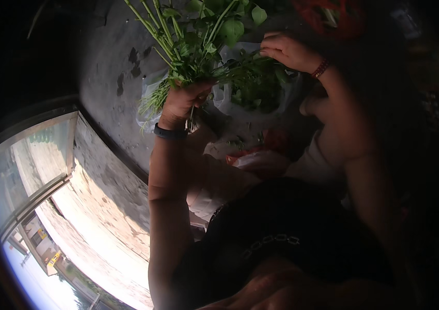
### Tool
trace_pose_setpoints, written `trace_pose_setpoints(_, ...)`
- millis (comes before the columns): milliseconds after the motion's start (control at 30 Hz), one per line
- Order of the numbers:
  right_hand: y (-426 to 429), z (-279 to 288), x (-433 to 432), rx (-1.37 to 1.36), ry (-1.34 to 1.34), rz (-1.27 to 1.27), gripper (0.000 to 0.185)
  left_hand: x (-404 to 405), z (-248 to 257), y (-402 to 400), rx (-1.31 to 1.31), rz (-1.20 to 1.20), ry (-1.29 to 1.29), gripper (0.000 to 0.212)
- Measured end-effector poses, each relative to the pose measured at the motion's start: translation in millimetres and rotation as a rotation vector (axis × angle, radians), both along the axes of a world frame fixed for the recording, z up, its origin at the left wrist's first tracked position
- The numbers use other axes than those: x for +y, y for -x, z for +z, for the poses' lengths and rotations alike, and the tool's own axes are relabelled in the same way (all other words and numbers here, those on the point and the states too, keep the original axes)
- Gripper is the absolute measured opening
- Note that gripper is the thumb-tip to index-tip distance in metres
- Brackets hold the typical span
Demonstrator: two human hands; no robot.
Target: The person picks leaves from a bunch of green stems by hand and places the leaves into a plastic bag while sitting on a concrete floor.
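A bunch of leafy green stems (180,58) is clasped in my left hand (188,97), its long pale stalks pointing to the top of the view. My left wrist wears a dark band. To the upper right, my right hand (291,52) has its fingers bent together at the tips of sprigs that reach across from the bunch; whether it grips them is unclear. Below and between the hands, a clear plastic bag (223,99) stands open with dark green leaves (258,89) in it. Thin green stems (153,99) lie on another clear plastic bag beside my left wrist.
Grey concrete floor (107,58) with dark wet spots stretches at the left. A red mesh bag (331,19) lies at the top right. A red and white plastic bag (260,159) rests near my legs. A framed glass door (41,151) is at the left, with bright ground outside.
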State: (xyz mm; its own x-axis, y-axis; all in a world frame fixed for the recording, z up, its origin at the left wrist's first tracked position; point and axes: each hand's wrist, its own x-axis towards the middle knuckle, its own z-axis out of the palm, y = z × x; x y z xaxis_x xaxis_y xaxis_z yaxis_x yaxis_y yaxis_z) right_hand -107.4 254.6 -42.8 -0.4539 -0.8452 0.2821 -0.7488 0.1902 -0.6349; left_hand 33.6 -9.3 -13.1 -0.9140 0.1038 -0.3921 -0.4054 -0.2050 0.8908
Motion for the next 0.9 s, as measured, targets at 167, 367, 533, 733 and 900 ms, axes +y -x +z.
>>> trace_pose_setpoints(167, 8.5, -1.9, 24.9, -0.1, -0.015, -0.112, 0.018, -11.2, -3.5, -11.2, -0.048, 0.108, -0.12, 0.008)
trace_pose_setpoints(367, 32.0, -13.7, 45.0, 0.048, -0.171, -0.382, 0.021, -20.6, -2.6, -16.9, -0.072, 0.143, -0.164, 0.005)
trace_pose_setpoints(533, 45.4, 7.9, 86.2, -0.573, 0.354, -0.795, 0.024, -32.2, -5.5, -15.7, -0.08, 0.201, -0.233, 0.006)
trace_pose_setpoints(733, -24.7, 25.0, -24.8, -0.151, 0.216, -0.213, 0.019, -15.4, -6.2, -20.0, -0.089, 0.22, -0.24, 0.004)
trace_pose_setpoints(900, -31.2, 13.8, -50.4, 0.03, 0.104, -0.104, 0.017, -1.3, -9.8, -8.7, -0.112, 0.101, -0.273, 0.008)
